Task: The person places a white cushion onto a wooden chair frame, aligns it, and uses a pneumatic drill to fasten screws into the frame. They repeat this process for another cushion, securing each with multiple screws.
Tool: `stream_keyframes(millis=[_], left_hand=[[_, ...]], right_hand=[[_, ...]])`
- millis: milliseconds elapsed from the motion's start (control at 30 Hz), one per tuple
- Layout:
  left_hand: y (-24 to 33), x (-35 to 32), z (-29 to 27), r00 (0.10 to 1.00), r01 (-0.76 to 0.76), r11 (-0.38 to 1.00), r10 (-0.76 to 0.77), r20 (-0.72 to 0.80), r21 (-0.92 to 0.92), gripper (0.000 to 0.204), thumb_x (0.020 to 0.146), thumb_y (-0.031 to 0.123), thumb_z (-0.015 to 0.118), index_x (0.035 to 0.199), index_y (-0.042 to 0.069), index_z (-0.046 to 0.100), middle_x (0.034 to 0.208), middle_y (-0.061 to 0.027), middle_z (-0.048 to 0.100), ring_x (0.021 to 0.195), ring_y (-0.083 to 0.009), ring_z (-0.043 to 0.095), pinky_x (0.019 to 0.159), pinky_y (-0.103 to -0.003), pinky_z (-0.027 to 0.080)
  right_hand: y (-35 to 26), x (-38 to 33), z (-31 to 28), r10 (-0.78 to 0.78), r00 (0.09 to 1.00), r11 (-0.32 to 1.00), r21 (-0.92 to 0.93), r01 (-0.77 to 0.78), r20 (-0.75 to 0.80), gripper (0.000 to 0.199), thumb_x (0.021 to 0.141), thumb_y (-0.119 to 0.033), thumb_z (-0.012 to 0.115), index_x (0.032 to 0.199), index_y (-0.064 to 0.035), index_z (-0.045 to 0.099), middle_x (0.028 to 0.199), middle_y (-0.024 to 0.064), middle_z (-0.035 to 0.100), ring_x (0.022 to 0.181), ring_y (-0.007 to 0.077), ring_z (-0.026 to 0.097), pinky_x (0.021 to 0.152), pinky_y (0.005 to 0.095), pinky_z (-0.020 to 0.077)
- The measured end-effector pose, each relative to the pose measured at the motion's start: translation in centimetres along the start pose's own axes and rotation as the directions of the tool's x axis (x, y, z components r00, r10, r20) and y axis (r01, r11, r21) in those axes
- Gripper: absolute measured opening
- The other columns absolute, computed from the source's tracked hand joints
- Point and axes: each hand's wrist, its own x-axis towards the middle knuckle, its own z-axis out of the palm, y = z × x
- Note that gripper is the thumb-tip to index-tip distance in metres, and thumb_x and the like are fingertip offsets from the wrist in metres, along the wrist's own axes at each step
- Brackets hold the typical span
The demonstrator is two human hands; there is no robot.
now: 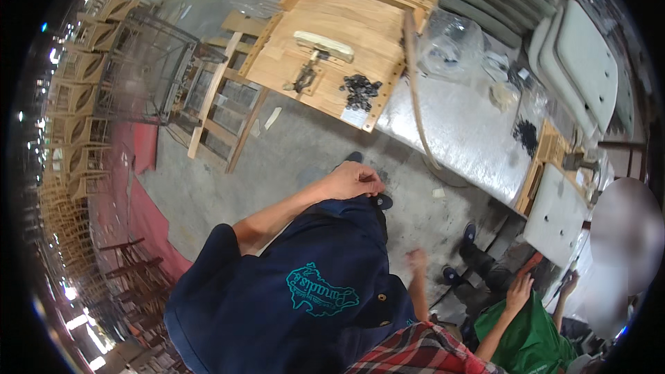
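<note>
**Hands low, bench untouched**

Head view: my left hand (355, 180) rests curled against the dark trousers (346, 221) — nothing visibly held. My right hand (417, 261) is blurred; grip unreadable. Black screws (360, 90) sit on the wooden panel (332, 48), well apart.

Single view only, worn on the head, aimed steeply down over the wearer's own dark blue shirt (298, 291), which fills the lower centre of the frame. Wide fisheye: straight edges bowed toward a black circular rim. Nearest to the lens, the left hand (355, 181) at centre and the blurred right hand (417, 260) lower right of centre. Farther off, grey concrete floor (291, 145) through the middle, a silver-covered worktop (464, 131) running from upper centre to the right, stacked wooden chair frames (76, 97) curving along the left rim. Another person's green sleeve (526, 339) at lower right.
</note>
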Motion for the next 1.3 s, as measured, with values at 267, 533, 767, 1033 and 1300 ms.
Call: stream_keyframes(millis=[267, 533, 767, 1033, 1300], left_hand=[[15.0, -10.2, -10.3, 0.381, -0.719, 0.137, 0.897, -0.222, -0.682, 0.047, 0.092, 0.053, 0.068, 0.078, 0.008, 0.066, 0.063, 0.0003, 0.064, 0.051, -0.0103, 0.059, 0.109, -0.056, 0.045], [18.4, -18.4, -21.6, -0.043, -0.467, -0.203, 0.977, -0.207, -0.861, 0.064, 0.089, 0.07, 0.064, 0.072, 0.009, 0.064, 0.06, 0.0002, 0.06, 0.045, -0.013, 0.055, 0.1, -0.061, 0.05], [18.0, -19.4, -26.6, -0.047, -0.222, -0.21, 0.978, -0.205, -0.952, 0.062, 0.091, 0.067, 0.065, 0.071, 0.008, 0.063, 0.058, -0.0003, 0.056, 0.043, -0.0139, 0.051, 0.095, -0.058, 0.054], [19.1, -19.1, -30.4, -0.038, 0.068, -0.274, 0.96, -0.277, -0.959, 0.061, 0.092, 0.063, 0.066, 0.07, 0.006, 0.062, 0.056, -0.0009, 0.051, 0.04, -0.0148, 0.048, 0.09, -0.054, 0.058], [20.9, -14.9, -35.5, 0.027, -0.247, -0.277, 0.956, -0.292, -0.928, 0.058, 0.102, 0.052, 0.054, 0.067, 0.007, 0.059, 0.058, -0.0025, 0.053, 0.04, -0.0168, 0.046, 0.091, -0.054, 0.053]], right_hand=[[10.3, -11.7, -31.3, -0.212, 0.844, 0.897, -0.441, -0.032, -0.492, 0.039, 0.091, -0.028, 0.07, 0.118, -0.0006, 0.067, 0.123, 0.0202, 0.067, 0.109, 0.0344, 0.066, 0.094, 0.04, 0.0549], [-30.6, 0.8, -13.8, 0.483, 0.873, 0.262, 0.963, -0.07, -0.068, 0.061, 0.093, -0.034, 0.074, 0.137, 0.0035, 0.056, 0.106, 0.0161, 0.07, 0.087, 0.0232, 0.071, 0.07, 0.0344, 0.0559], [-45.2, 0.6, -18.2, 0.317, 0.931, 0.399, 0.916, 0.042, -0.181, 0.056, 0.093, -0.028, 0.075, 0.137, 0.0039, 0.058, 0.104, 0.01, 0.073, 0.085, 0.0166, 0.07, 0.069, 0.0291, 0.054], [-54.3, 0.5, -27.4, 0.285, 0.895, 0.512, 0.844, 0.16, -0.342, 0.048, 0.095, -0.019, 0.073, 0.134, 0.0055, 0.06, 0.1, 0.0076, 0.071, 0.087, 0.0133, 0.066, 0.075, 0.0274, 0.0528], [-59.7, 6.5, -41.2, 0.032, 0.892, 0.454, 0.801, 0.389, -0.452, 0.042, 0.099, -0.016, 0.07, 0.133, 0.0066, 0.06, 0.106, 0.0075, 0.069, 0.094, 0.0139, 0.064, 0.086, 0.0287, 0.0521]])
